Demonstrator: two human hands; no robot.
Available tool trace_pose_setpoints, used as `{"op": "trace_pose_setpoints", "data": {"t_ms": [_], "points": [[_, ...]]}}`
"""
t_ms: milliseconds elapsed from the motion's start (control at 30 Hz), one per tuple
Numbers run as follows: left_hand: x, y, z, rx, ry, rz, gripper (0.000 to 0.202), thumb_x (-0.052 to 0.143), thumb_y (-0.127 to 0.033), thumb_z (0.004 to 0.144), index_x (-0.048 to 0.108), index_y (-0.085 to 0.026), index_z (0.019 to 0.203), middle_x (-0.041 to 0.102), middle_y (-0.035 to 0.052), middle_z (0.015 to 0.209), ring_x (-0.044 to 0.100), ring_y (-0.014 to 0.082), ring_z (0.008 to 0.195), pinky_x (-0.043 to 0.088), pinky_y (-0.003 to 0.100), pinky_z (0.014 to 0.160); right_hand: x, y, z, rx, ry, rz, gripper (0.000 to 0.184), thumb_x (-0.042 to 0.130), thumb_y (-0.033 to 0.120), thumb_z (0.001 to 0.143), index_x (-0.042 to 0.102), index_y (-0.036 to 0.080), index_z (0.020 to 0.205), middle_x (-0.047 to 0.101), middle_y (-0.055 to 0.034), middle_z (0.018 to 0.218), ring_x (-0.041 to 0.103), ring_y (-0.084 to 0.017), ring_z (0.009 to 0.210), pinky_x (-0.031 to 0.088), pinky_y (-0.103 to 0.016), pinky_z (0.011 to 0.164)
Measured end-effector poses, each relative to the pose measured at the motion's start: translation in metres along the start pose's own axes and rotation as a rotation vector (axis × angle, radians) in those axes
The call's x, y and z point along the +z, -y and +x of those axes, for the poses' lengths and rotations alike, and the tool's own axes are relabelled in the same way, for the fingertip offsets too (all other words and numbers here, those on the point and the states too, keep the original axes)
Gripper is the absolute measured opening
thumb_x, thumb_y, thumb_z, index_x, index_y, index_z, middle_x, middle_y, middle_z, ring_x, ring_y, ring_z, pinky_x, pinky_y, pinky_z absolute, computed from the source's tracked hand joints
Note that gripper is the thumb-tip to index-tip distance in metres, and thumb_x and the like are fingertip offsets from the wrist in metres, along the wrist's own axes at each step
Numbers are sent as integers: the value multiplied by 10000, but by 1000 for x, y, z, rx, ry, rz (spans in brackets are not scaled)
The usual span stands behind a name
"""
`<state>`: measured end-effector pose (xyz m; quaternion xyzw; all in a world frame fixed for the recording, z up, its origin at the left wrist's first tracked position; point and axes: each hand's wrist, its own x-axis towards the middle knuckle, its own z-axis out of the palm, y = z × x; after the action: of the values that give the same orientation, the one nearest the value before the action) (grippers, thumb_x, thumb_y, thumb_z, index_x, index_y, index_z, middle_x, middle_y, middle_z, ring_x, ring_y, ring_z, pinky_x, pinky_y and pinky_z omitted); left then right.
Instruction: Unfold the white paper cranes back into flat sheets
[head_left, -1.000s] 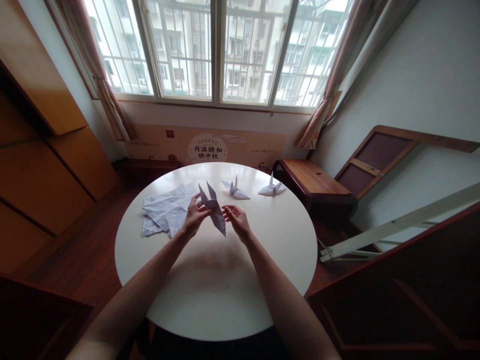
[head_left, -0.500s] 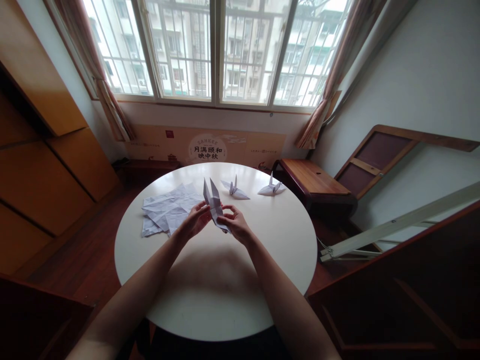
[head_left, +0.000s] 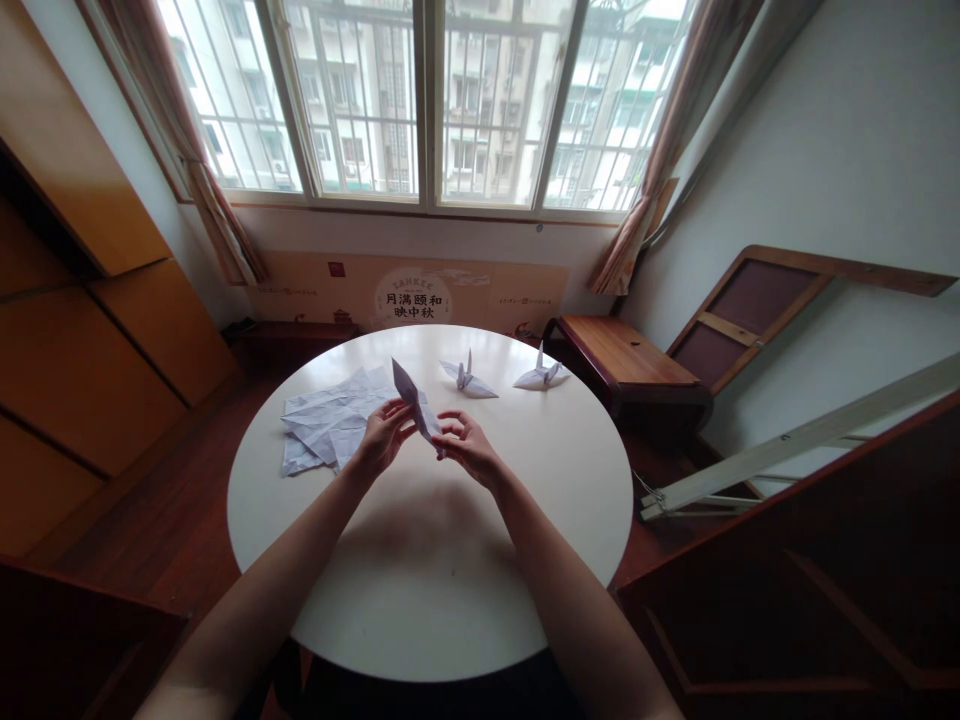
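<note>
Between my two hands, above the white round table (head_left: 442, 620), is a piece of folded paper (head_left: 420, 408) with a long point tilted up to the left. My left hand (head_left: 386, 435) pinches its left side near the middle. The lower right end sits between the fingers of my right hand (head_left: 469, 447). Beyond my hands stand two finished paper cranes, one paper crane (head_left: 469, 380) near the middle and another paper crane (head_left: 541, 374) farther right. A pile of creased paper sheets (head_left: 330, 420) lies to the left of my left hand.
A wooden-topped bench (head_left: 630, 352) stands behind the table at the right. Pale metal bars (head_left: 750, 470) lean near the right wall. Orange cabinets (head_left: 142, 340) line the left side, and a barred window (head_left: 427, 110) is ahead.
The folded paper has turned in my hands: two upright points showed before, and now a single point leans to the left. Both hands keep hold of it. The cranes and sheets stay put.
</note>
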<state>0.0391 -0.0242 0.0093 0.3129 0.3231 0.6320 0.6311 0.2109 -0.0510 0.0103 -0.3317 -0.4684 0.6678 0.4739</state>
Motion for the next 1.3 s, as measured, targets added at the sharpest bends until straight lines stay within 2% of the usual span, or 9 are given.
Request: {"op": "trace_pose_setpoints", "data": {"t_ms": [133,233,400,533,667,833,1033,1300], "points": [[-6,0,6,51,-112,-72,389,891,-192,474,637,-158,767,690,4,729,656,142,693,522,294,694,-3,-5,4,-22,-87,-33,517,866,376,529,609,171,928,658,6,681,567,-102,522,515,-288,557],[-11,0,10,89,-179,-71,388,876,-176,479,624,-162,773,689,1,735,659,142,699,522,296,699,-6,-7,6,-66,-105,-68,464,852,396,547,636,160,883,681,-10,684,583,-107,521,526,-296,568],[-16,-1,14,139,-277,-46,348,842,-151,539,600,-163,789,680,-3,728,667,136,691,531,288,713,-3,-8,5,-120,-65,-127,405,813,444,589,664,140,810,676,-29,625,596,-130,501,520,-300,532],[-19,-3,16,134,-346,-81,289,795,-104,614,572,-168,786,672,-13,707,662,112,661,541,275,729,-1,-7,6,-218,-155,-140,386,757,459,657,663,150,869,667,-25,663,594,-118,538,512,-279,548],[-17,-4,13,130,-290,-47,313,815,-125,589,577,-165,788,683,-1,739,668,128,693,543,292,728,-3,-7,7,-248,-256,-194,442,752,482,659,602,181,947,636,-10,753,613,-122,613,509,-264,564],[-11,0,7,160,-190,57,404,870,-221,508,601,-154,802,683,17,782,667,164,759,538,339,751,-2,-9,6,-179,-135,-223,515,819,441,578,546,199,942,628,11,696,614,-141,604,509,-287,579],[-12,2,7,172,-241,46,420,879,-231,473,602,-150,777,666,5,747,650,149,725,538,340,752,-4,-16,9,-224,-162,-305,326,765,423,644,594,178,774,626,-6,650,581,-133,589,469,-273,565],[-11,1,6,170,-235,72,419,871,-237,482,593,-152,784,671,12,766,652,152,729,538,334,735,-8,-19,10,-285,-176,-433,276,740,384,679,633,188,841,631,-12,698,595,-150,639,491,-286,616]]}}
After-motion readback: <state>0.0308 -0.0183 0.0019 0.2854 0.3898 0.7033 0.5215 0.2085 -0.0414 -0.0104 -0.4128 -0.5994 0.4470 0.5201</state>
